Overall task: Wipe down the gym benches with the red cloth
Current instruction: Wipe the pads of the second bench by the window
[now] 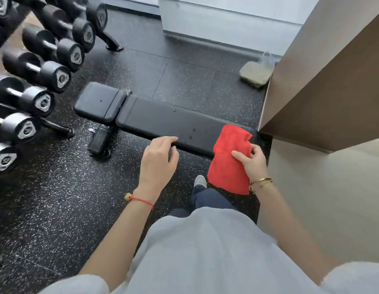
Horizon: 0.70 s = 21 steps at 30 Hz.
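We look down past our pale shirt at our two bare arms. There is one red string on our left wrist and gold bracelets on our right wrist; they look like two, but they blur together. One shoe peeks out below on the dark speckled floor.

Our right hand holds the one red cloth. The thumb lies across the front of it and the fingers curl behind its edge. The cloth hangs long-ways, up and down. Its top sits over the right end of the bench and its bottom hangs down past the near edge toward the floor.

Our left hand holds nothing. Its fingers are loose and a little bent, over the near edge of the bench.

We see one black bench. It lies long-ways from left to right, with a short pad at the left end and a long pad on the right. A few small wet spots sit on the long pad near the cloth.

On the left is one rack of dumbbells. We count about nine, though some are cut off. Far back on the right, one clear bag with something pale green inside rests on the floor beside a tan wall.
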Each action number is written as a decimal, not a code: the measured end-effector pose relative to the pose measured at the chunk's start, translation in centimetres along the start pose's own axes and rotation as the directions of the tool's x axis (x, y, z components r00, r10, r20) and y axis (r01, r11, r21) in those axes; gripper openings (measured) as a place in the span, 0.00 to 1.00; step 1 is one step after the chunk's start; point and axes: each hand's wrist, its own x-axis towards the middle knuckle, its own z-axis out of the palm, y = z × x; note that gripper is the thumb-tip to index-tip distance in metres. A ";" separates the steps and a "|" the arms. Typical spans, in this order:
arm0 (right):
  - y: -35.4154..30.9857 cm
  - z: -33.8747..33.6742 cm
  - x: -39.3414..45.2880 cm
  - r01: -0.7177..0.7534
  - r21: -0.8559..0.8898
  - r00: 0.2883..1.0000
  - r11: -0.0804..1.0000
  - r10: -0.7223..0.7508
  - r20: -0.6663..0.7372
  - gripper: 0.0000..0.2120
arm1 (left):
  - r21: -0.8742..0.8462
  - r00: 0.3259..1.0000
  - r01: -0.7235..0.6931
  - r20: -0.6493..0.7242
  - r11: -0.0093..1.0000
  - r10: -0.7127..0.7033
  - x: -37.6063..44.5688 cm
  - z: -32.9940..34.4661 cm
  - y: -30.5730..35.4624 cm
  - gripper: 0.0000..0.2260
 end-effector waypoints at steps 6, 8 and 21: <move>-0.6 3.2 9.3 -0.074 -0.067 0.996 0.995 0.070 -0.057 0.22 | 0.032 0.993 -0.091 0.081 0.995 0.088 8.6 5.5 -2.7 0.12; 0.7 4.2 12.1 -0.087 -0.080 0.995 0.993 0.082 -0.062 0.22 | 0.035 0.985 -0.131 0.118 0.991 0.126 10.6 8.1 -3.9 0.12; 17.8 10.5 31.7 -0.035 -0.092 0.997 0.995 0.028 -0.079 0.23 | 0.051 0.965 -0.203 0.178 0.978 0.191 17.4 30.9 -18.9 0.12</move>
